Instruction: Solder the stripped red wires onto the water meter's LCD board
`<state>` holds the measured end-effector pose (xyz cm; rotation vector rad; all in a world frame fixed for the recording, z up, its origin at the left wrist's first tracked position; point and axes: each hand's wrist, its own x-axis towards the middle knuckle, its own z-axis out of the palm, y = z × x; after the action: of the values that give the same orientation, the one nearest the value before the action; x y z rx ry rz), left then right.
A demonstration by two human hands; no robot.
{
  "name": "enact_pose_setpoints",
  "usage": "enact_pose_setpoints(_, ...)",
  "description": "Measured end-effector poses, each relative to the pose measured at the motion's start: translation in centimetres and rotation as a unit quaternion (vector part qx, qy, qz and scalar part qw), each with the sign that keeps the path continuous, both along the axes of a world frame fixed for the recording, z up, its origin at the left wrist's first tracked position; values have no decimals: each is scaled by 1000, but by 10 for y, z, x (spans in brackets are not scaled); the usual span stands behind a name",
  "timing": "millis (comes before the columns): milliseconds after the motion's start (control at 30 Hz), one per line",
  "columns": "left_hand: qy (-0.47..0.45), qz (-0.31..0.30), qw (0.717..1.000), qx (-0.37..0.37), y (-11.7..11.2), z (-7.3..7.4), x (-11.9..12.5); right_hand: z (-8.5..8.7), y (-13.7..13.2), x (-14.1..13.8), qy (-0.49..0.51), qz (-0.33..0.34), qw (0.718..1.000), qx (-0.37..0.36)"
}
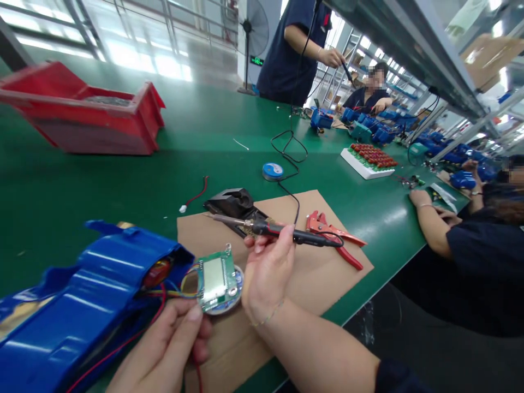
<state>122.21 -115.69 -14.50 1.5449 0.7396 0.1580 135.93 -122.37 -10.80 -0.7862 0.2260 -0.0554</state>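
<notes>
My right hand (270,273) is closed round the black handle of a soldering iron (266,228), whose tip points left over the dark iron stand (235,203). With thumb and fingers, my left hand (172,338) pinches the lower left edge of a green circuit board (215,278) that carries a small grey display. Beneath the board shows a round disc-like thing (238,292), mostly hidden. Several coloured wires (180,293) run from the board into a blue plastic housing (94,289) on the left. A red wire hangs below my left hand.
Cardboard (331,284) covers part of the green table (196,142). Red-handled wire strippers (335,234) lie right of the iron, a blue solder spool (272,171) beyond. A red bin (102,117) stands left, a white tray (368,164) right. Co-workers sit and stand around the table.
</notes>
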Motion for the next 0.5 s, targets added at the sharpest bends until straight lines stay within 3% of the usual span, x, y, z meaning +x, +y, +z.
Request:
enact_pose_setpoints(233,0,-30,999,25,-13,23,5,2,-1,-7,-4,4,1000,-17)
enact_pose_setpoints(333,-7,-28,1000,-8,-16,33,2,4,-5,-5,-6,-6,1000,-15)
enact_pose_setpoints(500,-20,-9,999,-39,-16,36,-16,9,-20,4,-1,-9,1000,1)
